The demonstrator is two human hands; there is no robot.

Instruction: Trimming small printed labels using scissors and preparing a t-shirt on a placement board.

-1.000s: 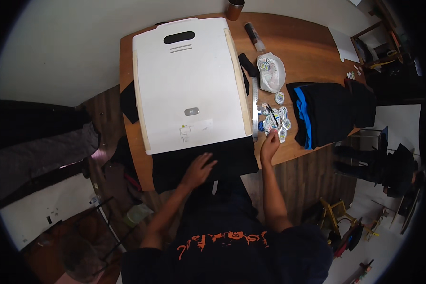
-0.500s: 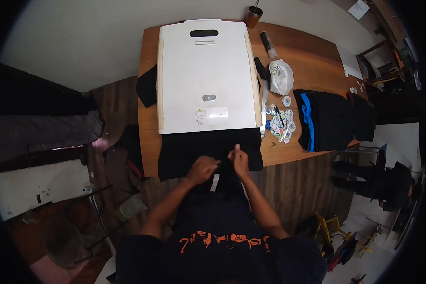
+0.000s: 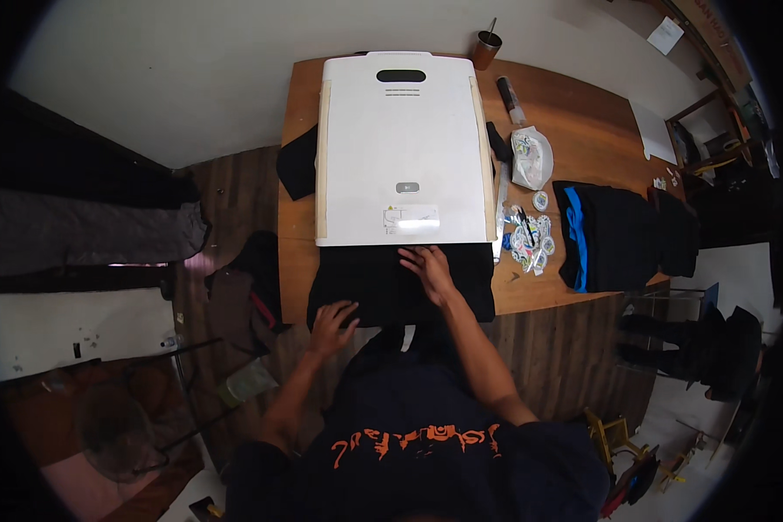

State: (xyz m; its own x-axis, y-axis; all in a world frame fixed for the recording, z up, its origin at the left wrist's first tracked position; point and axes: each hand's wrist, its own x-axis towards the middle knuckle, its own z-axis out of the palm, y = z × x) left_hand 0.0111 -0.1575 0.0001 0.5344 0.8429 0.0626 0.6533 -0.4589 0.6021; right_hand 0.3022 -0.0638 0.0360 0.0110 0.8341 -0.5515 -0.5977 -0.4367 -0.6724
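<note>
A large white panel with a dark oblong slot at its far end lies over a black cloth garment. The garment's near part spreads out toward me, and black corners of it stick out at the panel's sides. My left hand rests at the garment's near left edge, fingers apart and bent a little. On the cloth just below the panel's near edge is my right hand, its fingers stretched forward and nothing visible in them. Whether its fingertips touch the panel is hard to make out.
Right of the panel on the wooden table are a white bag, several round stickers, a dark tube and folded black clothes with a blue one. A brown tumbler stands behind. A person is at the right.
My hands were close together at the garment's near edge. The left has moved left and opened; the right has gone forward to the panel's edge. The whole view has shifted slightly.
</note>
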